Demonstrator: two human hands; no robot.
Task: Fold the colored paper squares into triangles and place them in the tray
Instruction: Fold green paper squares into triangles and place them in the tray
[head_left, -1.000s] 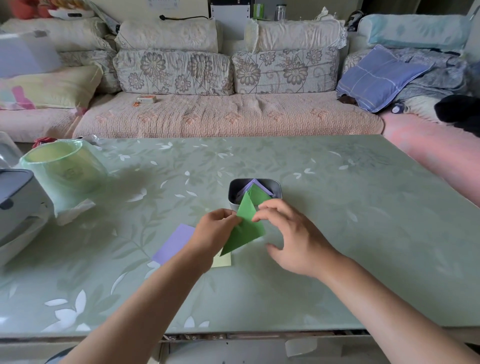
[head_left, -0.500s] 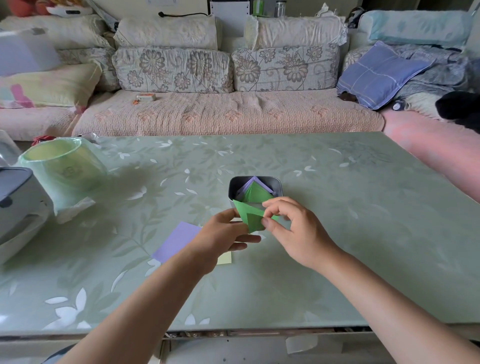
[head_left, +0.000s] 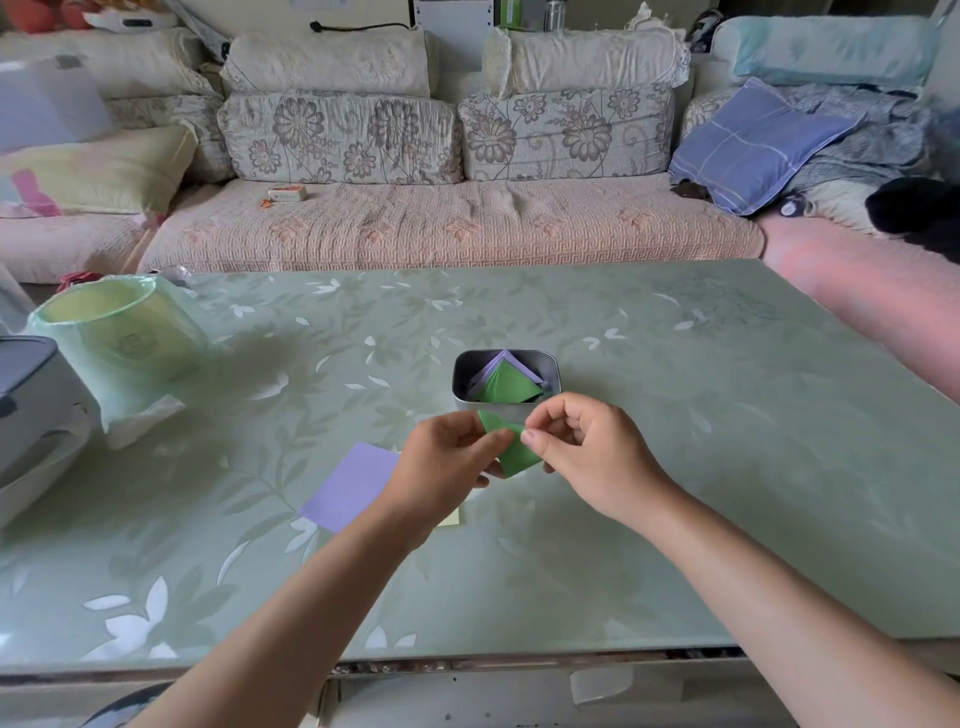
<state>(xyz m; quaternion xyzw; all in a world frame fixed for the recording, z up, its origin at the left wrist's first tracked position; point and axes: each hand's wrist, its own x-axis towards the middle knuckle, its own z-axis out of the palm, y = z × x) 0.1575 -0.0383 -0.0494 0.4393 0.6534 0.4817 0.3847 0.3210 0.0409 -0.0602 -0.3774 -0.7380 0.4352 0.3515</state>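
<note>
Green paper (head_left: 511, 452) sits right at the centre of the frame, held up off the counter (head_left: 675, 467) between both hands, just below the tray (head_left: 458, 384). It is partly folded, one pointed corner poking up at the top and a broader flap hanging down toward the lower right.

The left hand (head_left: 447, 462) grips the sheet's left side, thumb pressed across the front of it and fingers curled in behind. The right hand (head_left: 587, 457) comes in from the other side and pinches the top fold between thumb and forefinger, tips meeting right on the crease. Its remaining fingers are curled loosely above, touching nothing that I can see. Both hands are closed on the same sheet, knuckles almost touching each other.

Just above them in the frame, the small grey tray stands on the counter with folded pieces inside: a green triangle (head_left: 506, 387) in front and a purple triangle (head_left: 511, 361) peeking up behind it, both leaning upright.

Down and to the left of the hands, a purple square (head_left: 350, 493) lies flat on the counter, partly covered by the left wrist. A sliver of pale yellow paper (head_left: 452, 518) shows just below that wrist.

Over at the left of the frame, a green bin (head_left: 119, 332) lined with a bag stands beside a grey appliance (head_left: 26, 395) at the very edge. Across the top runs a sofa (head_left: 441, 228) with floral cushions, and a blue pillow (head_left: 748, 145) lies in the upper right.
</note>
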